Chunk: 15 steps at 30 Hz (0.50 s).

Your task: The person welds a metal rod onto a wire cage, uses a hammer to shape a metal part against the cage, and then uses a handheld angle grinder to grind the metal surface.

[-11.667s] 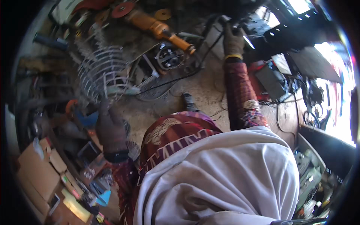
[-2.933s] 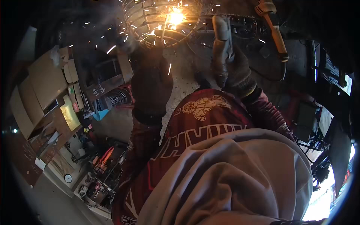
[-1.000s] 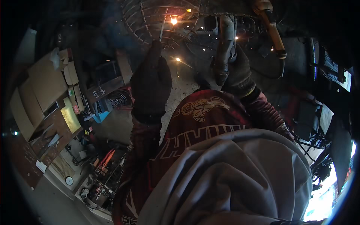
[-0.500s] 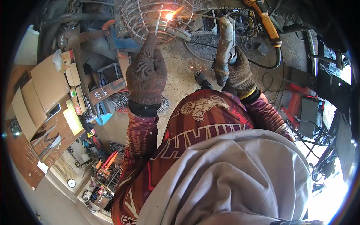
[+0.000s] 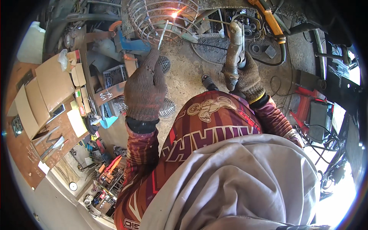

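A round cage of metal wire rings stands at the top, with a bright orange glow on its right side. My gloved left hand is just below it, fingers closed on a thin pale metal rod whose tip reaches toward the rings. In my gloved right hand is a worn welding electrode holder, gripped by its lever side. From its head a thin welding electrode runs left toward the glow.
An orange power tool lies at the upper right, its cable hanging down. Cardboard boxes sit on the brown bench at left. Wire cages rest on the floor behind my left hand. A red and black machine stands at right.
My left hand has drawn back from the cage, down and slightly left, with the rod. My right hand and the electrode holder have shifted a little right. The glow stays at the cage.
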Each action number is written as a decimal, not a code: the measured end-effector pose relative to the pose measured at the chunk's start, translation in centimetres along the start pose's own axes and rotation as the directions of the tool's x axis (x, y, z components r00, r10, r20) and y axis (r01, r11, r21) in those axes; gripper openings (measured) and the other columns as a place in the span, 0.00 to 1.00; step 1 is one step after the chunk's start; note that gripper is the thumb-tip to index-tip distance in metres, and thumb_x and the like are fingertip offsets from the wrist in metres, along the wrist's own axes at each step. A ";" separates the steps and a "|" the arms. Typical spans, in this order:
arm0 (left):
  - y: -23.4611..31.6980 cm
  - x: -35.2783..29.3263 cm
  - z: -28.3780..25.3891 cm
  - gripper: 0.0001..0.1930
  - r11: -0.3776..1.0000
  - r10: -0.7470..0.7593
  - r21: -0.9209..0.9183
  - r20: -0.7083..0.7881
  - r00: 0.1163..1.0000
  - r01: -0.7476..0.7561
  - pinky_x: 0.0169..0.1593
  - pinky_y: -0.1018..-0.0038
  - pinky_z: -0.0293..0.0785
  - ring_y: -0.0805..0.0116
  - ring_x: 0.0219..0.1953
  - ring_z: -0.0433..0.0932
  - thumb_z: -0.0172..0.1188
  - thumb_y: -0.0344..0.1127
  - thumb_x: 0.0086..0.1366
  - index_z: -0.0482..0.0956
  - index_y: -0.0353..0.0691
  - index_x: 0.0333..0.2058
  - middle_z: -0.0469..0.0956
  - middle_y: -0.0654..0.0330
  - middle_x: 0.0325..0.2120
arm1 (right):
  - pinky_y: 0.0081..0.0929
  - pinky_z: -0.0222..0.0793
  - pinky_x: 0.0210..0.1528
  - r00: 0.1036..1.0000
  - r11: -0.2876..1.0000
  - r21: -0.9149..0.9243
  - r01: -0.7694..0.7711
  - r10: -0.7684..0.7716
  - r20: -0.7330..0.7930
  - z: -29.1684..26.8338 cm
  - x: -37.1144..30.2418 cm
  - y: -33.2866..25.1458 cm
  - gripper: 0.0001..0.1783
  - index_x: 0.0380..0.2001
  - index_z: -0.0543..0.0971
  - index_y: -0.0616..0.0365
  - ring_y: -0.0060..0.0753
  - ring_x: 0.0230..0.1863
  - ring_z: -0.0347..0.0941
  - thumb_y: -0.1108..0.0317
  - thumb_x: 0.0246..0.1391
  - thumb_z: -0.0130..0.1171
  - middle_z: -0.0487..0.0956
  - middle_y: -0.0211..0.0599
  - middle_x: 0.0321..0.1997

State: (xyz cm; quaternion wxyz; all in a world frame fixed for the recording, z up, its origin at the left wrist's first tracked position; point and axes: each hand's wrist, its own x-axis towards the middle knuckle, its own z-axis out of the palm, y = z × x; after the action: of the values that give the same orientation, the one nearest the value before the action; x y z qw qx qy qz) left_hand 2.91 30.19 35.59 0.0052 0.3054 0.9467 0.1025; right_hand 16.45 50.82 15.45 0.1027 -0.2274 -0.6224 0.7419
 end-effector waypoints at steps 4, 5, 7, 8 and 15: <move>-0.5 0.8 1.0 0.17 0.998 0.033 0.055 -0.019 0.999 -0.032 0.41 0.61 0.80 0.49 0.40 0.83 0.58 0.34 0.65 0.76 0.45 0.54 0.82 0.50 0.41 | 0.27 0.76 0.46 0.999 0.999 0.044 -0.004 0.003 0.036 0.3 -0.1 -0.3 0.29 0.51 0.71 0.57 0.24 0.41 0.78 0.69 0.47 0.74 0.80 0.30 0.41; -0.7 0.8 1.3 0.18 0.997 0.045 0.063 -0.025 0.999 -0.043 0.41 0.61 0.79 0.49 0.40 0.83 0.58 0.34 0.65 0.76 0.45 0.54 0.82 0.50 0.42 | 0.27 0.76 0.46 0.999 0.998 0.057 -0.008 0.006 0.042 0.4 -0.1 -0.5 0.28 0.50 0.72 0.57 0.23 0.41 0.78 0.69 0.47 0.73 0.80 0.30 0.41; -1.2 1.0 2.0 0.18 0.995 0.076 0.062 -0.049 0.996 -0.073 0.41 0.61 0.79 0.50 0.40 0.83 0.58 0.34 0.65 0.76 0.46 0.54 0.82 0.50 0.42 | 0.27 0.75 0.46 0.998 1.000 -0.008 0.004 -0.004 0.060 0.4 -0.2 -1.4 0.27 0.49 0.72 0.57 0.23 0.41 0.78 0.68 0.48 0.73 0.80 0.30 0.40; -1.6 1.1 2.4 0.18 0.994 0.095 0.054 -0.068 0.993 -0.091 0.40 0.60 0.79 0.49 0.39 0.83 0.58 0.35 0.65 0.75 0.47 0.54 0.82 0.50 0.41 | 0.27 0.75 0.46 0.998 0.999 -0.041 0.010 -0.007 0.069 0.5 -0.3 -1.8 0.27 0.49 0.73 0.57 0.23 0.41 0.78 0.67 0.48 0.73 0.80 0.30 0.40; -3.1 1.6 4.7 0.21 0.995 0.096 0.041 -0.151 0.984 -0.091 0.34 0.58 0.78 0.49 0.33 0.82 0.58 0.37 0.66 0.73 0.52 0.58 0.81 0.51 0.32 | 0.28 0.72 0.48 0.996 0.996 -0.082 0.024 -0.017 0.087 1.7 0.1 -2.4 0.28 0.49 0.73 0.58 0.25 0.43 0.77 0.60 0.47 0.73 0.80 0.32 0.42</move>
State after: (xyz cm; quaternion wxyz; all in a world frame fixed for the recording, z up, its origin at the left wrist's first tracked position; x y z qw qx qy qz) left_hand 0.16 29.53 30.44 -0.0773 0.3410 0.9304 0.1098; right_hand 15.30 49.83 17.93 0.0738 -0.1927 -0.6590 0.7233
